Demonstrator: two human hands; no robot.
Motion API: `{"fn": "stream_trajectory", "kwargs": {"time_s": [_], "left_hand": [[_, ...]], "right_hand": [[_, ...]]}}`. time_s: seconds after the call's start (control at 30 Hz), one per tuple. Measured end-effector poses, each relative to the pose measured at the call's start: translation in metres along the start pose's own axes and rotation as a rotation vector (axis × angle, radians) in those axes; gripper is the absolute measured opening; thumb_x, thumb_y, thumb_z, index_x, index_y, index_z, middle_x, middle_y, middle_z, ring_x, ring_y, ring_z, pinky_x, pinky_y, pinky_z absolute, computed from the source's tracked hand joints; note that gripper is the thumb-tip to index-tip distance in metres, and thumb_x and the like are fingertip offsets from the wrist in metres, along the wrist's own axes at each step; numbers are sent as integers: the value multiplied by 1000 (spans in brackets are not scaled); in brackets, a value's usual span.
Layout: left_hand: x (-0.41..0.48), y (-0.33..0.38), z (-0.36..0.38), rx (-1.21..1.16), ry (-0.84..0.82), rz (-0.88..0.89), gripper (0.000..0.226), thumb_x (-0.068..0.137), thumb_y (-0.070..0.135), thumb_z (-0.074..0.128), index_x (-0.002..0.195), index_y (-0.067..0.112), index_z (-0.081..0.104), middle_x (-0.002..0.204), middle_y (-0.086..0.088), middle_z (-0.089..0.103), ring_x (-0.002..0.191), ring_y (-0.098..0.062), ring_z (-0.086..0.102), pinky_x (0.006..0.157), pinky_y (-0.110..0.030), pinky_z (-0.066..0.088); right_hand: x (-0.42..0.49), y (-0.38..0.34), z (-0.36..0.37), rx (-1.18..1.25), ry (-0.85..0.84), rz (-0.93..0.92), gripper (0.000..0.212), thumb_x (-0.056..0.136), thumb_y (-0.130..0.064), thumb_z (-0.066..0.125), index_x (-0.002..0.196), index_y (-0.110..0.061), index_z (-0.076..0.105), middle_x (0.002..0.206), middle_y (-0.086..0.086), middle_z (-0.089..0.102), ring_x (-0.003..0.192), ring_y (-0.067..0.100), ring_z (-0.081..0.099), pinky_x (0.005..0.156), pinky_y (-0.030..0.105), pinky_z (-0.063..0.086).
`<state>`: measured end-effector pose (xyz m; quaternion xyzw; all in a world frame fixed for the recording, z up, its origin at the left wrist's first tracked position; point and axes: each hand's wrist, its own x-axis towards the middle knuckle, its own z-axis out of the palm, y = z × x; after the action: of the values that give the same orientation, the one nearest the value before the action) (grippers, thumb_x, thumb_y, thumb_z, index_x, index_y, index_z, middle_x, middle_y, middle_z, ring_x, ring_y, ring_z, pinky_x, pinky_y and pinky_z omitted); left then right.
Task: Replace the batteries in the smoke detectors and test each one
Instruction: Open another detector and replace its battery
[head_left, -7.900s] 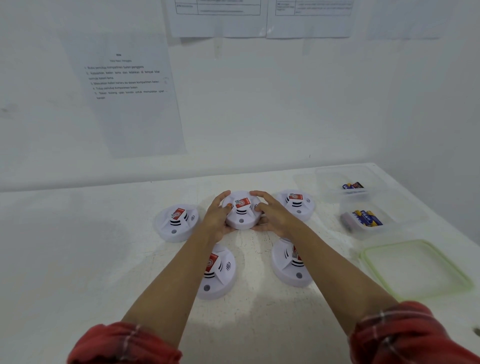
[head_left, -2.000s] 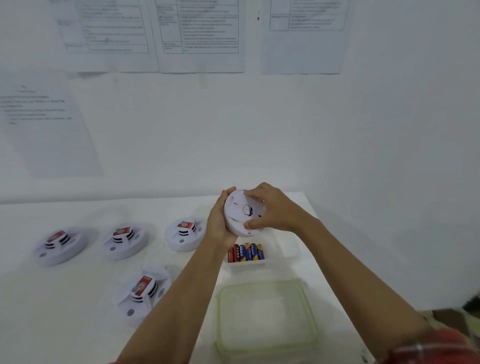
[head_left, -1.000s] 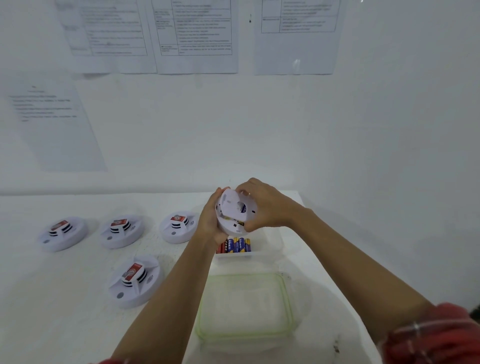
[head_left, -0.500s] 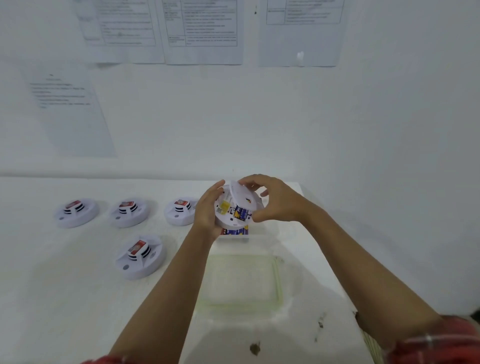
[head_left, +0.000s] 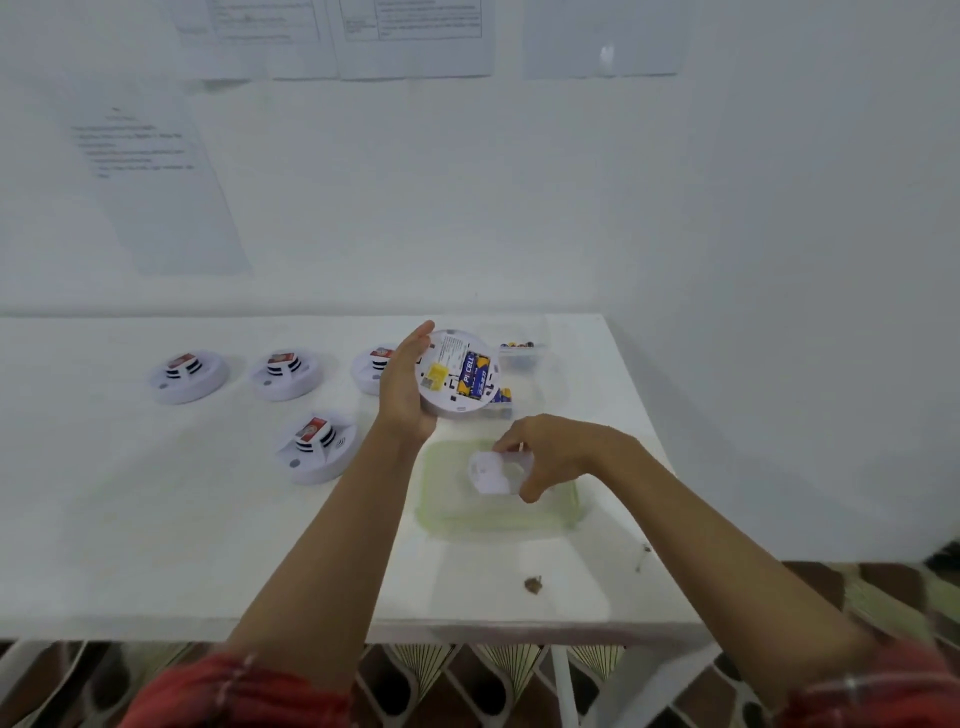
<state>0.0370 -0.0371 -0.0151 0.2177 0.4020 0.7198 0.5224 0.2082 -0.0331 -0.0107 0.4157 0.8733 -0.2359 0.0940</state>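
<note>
My left hand (head_left: 402, 392) holds a white round smoke detector (head_left: 453, 397) above the table, its back turned toward me. The battery bay is uncovered and a blue and yellow battery (head_left: 474, 373) sits inside. My right hand (head_left: 553, 457) pinches the detached white back cover (head_left: 493, 472) over a green-rimmed clear container (head_left: 569, 512). Several other smoke detectors lie face up on the white table (head_left: 156, 519): three in a back row (head_left: 188, 376) (head_left: 284, 375) (head_left: 370, 370), the rightmost partly hidden by my hand, and one nearer (head_left: 318, 448).
A clear box with batteries (head_left: 522, 349) stands at the back right; another battery box (head_left: 503, 402) is partly hidden behind the held detector. Printed sheets hang on the wall. A small brown scrap (head_left: 532, 584) lies near the table's front edge. Patterned floor shows below.
The back cover has come off the detector. My right hand has carried it down over the green-rimmed container, while my left hand keeps the detector raised with its battery now showing.
</note>
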Motion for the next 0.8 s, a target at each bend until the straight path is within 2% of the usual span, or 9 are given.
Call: {"fn": "stream_trajectory", "kwargs": {"time_s": [0.1, 0.17, 0.23, 0.27, 0.33, 0.43, 0.53, 0.63, 0.8], "left_hand": [[-8, 2, -6, -28, -14, -21, 21, 94, 14, 45, 110, 20, 57, 99, -3, 61, 90, -21, 59, 84, -43, 49], [-12, 4, -9, -37, -21, -36, 20, 94, 14, 46, 109, 20, 58, 100, -4, 61, 91, -23, 59, 84, -44, 49], [-14, 6, -11, -43, -21, -46, 18, 93, 14, 47, 104, 21, 60, 100, -4, 61, 90, -23, 60, 81, -43, 51], [-16, 6, -12, -52, -23, -49, 17, 93, 14, 47, 102, 21, 60, 99, -5, 62, 89, -23, 60, 79, -41, 52], [-17, 7, -12, -88, -43, -59, 15, 94, 14, 47, 98, 21, 60, 96, -6, 62, 85, -23, 61, 71, -38, 55], [-19, 8, -11, -123, -72, -63, 15, 94, 14, 46, 97, 20, 60, 93, -7, 62, 81, -23, 62, 60, -33, 58], [-18, 9, -11, -119, -72, -81, 15, 94, 14, 47, 94, 20, 60, 90, -6, 63, 79, -23, 63, 59, -32, 58], [-11, 7, -9, -99, -56, -102, 14, 94, 15, 48, 96, 20, 61, 92, -6, 63, 81, -24, 63, 68, -36, 54], [11, 7, 4, -61, 24, -142, 9, 90, 19, 54, 93, 20, 63, 85, -6, 66, 66, -20, 66, 56, -29, 56]], "right_hand": [[-3, -5, 6, 3, 42, 33, 65, 77, -22, 71, 136, -16, 44, 138, 1, 44, 122, 18, 47, 96, 28, 40], [-8, -10, 0, 84, 190, 12, 47, 79, -23, 70, 123, -11, 56, 128, 5, 54, 101, 12, 56, 86, 25, 41], [-11, -18, -8, 249, 449, -53, 24, 80, -17, 69, 100, -5, 67, 102, 8, 63, 70, 4, 51, 74, 25, 40], [-11, -23, -12, 333, 567, -89, 19, 80, -15, 69, 96, -4, 67, 94, 6, 61, 66, 4, 48, 72, 26, 39], [-5, -34, -16, 404, 672, -141, 31, 79, -18, 71, 109, -10, 66, 100, 2, 53, 81, 9, 50, 77, 23, 37], [10, -43, -13, 374, 624, -139, 56, 77, -28, 74, 128, -17, 56, 128, 2, 43, 115, 13, 45, 88, 18, 32], [17, -40, -18, 345, 614, -130, 56, 72, -27, 78, 124, -14, 59, 124, 7, 47, 105, 17, 48, 89, 25, 41], [21, -36, -31, 342, 608, -134, 52, 69, -27, 80, 116, -13, 65, 115, 10, 54, 94, 17, 51, 88, 32, 46], [33, -24, -49, 35, 507, -153, 44, 84, -34, 64, 124, -14, 60, 120, 13, 53, 106, 25, 52, 91, 35, 44]]}}
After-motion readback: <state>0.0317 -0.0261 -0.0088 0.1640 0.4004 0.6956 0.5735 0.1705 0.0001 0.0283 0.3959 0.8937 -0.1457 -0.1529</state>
